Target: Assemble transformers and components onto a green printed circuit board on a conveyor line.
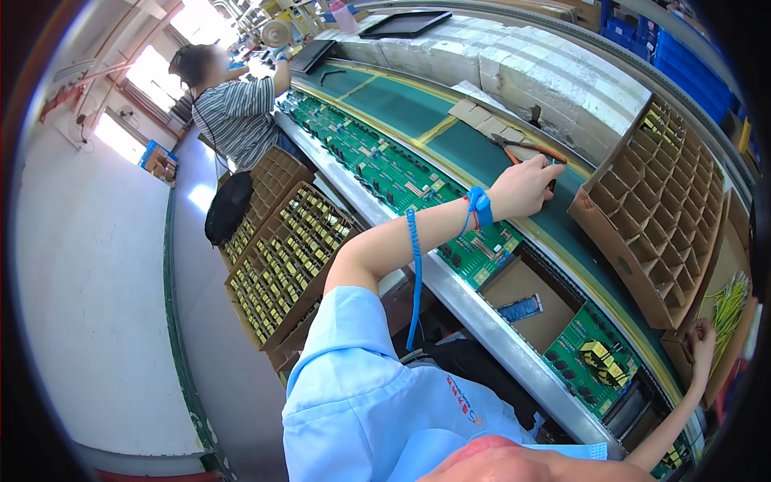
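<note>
My left hand [524, 188], with a blue coiled-cord wrist strap [480, 206], is over the green work surface. Its fingers are curled together around a small dark piece that I cannot make out. Just beyond the knuckles lie red-handled pliers [507, 148]. Far to the right, my right hand [702, 341] is at a cardboard box beside a bundle of yellow-green wires [729, 315]; its fingers are too small to read. Below my arms, green circuit boards [401, 181] line the rail. The nearer board [572, 353] carries yellow-and-black transformers [604, 364].
A divided carton [654, 213] stands at right, mostly with bare cells. Cartons of yellow-and-black transformers [289, 261] sit at left. White foam blocks [554, 76] run along the back. A co-worker in a striped shirt [237, 116] is at the far left. A metal rail [458, 293] edges the line.
</note>
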`<state>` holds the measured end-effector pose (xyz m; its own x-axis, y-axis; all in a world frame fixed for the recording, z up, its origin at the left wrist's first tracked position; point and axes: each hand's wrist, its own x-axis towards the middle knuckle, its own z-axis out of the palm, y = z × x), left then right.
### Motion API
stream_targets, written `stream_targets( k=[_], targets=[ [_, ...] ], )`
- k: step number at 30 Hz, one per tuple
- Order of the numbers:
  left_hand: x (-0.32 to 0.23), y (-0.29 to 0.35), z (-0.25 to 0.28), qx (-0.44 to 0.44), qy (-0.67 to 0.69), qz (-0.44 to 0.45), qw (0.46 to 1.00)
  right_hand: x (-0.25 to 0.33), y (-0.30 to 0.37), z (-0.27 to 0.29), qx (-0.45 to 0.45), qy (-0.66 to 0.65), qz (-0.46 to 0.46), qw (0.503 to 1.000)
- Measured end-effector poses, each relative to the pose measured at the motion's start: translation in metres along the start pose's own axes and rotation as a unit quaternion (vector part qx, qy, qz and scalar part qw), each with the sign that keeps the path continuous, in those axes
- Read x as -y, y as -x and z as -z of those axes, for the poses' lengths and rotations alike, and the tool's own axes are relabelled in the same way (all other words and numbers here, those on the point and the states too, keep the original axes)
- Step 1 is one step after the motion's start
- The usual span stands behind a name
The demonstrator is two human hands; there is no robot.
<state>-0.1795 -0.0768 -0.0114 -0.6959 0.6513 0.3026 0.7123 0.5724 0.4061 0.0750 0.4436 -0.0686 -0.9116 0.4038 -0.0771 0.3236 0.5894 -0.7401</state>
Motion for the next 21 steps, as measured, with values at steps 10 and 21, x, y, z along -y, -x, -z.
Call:
stream_targets(
  k=[10, 21],
  targets=[
    [0.002, -0.011, -0.003, 0.057, 0.008, -0.064, 0.996, 0.007, 0.002, 0.002, 0.011, 0.005, 0.004, 1.000],
    [-0.021, 0.008, 0.026, 0.069, -0.093, -0.002, 0.993, 0.007, -0.020, -0.003, 0.003, 0.221, 0.120, 0.968]
  ],
)
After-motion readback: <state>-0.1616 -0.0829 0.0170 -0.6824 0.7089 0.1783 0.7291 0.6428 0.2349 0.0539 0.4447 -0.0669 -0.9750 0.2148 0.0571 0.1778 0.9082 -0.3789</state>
